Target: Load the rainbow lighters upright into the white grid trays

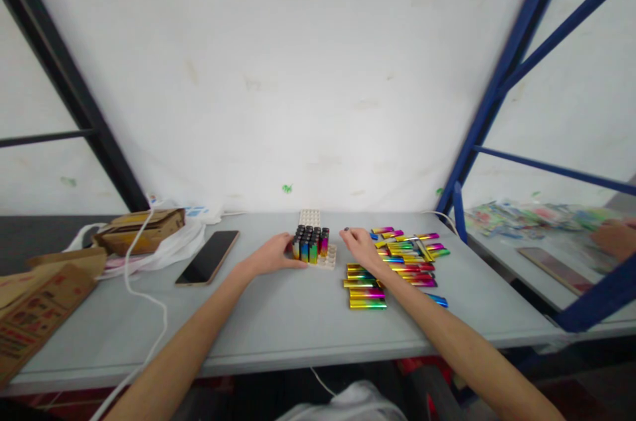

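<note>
Several shiny rainbow-coloured lighters (309, 250) with black tops stand upright in a white tray with round holes (326, 260). My left hand (273, 254) grips the left side of this tray, its thumb along the front and its fingers towards the back. To the right of the tray, my right hand (358, 246) is closed in a pinch just above the table. A small dark tip shows at its fingertips, apparently the end of a lighter; the rest is hidden. Beside and under my right forearm lie many loose metallic lighters (368, 293) in a spread heap.
Behind the tray lies another white holed tray (310, 217). A phone (209, 258), a white cable (130, 268) and cardboard boxes (144, 230) are on the left. A blue metal frame (489, 103) rises at right; beyond it, another person's hand (616, 239) is near colourful packets (536, 217).
</note>
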`<control>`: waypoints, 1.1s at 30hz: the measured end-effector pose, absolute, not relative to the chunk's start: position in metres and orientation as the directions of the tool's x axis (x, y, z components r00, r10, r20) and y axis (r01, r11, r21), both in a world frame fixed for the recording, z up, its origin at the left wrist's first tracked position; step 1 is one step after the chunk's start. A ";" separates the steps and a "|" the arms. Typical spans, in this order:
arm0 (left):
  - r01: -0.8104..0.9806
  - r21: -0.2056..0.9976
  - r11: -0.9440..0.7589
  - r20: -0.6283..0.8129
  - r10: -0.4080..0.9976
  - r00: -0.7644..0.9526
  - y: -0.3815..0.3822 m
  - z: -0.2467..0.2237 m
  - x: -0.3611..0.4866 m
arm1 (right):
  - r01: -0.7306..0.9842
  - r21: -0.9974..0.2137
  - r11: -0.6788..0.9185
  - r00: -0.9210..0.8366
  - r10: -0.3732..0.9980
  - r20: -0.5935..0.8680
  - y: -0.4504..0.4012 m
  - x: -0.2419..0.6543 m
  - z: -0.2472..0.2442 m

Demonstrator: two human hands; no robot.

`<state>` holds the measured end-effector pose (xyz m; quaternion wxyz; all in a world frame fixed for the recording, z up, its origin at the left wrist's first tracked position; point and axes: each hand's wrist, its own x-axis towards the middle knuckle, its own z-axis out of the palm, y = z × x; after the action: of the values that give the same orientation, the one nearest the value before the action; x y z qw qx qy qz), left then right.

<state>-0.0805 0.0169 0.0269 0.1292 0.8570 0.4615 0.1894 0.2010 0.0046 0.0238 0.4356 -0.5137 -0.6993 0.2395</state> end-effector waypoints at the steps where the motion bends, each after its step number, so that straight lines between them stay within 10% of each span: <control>1: 0.744 0.394 -0.540 0.205 0.840 0.502 0.017 0.027 -0.080 | 0.511 -0.782 0.357 -0.089 0.927 0.365 0.005 0.201 0.024; 11: 0.752 0.378 -0.540 0.210 0.841 0.498 0.015 0.029 -0.078 | 0.435 -0.791 0.431 -0.147 0.900 0.410 -0.002 0.203 0.028; 19: 0.740 0.384 -0.552 0.224 0.833 0.506 0.015 0.029 -0.078 | 0.578 -0.425 0.697 -0.509 0.715 0.479 -0.013 0.201 0.038; 33: 0.739 0.394 -0.547 0.200 0.836 0.512 0.016 0.029 -0.078 | 0.705 -0.317 0.634 -0.526 0.768 0.365 -0.012 0.194 0.031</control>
<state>-0.0778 0.0155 0.0287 0.1304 0.8595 0.4579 0.1859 0.1937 -0.0122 0.0312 0.2412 -0.4227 -0.8712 0.0650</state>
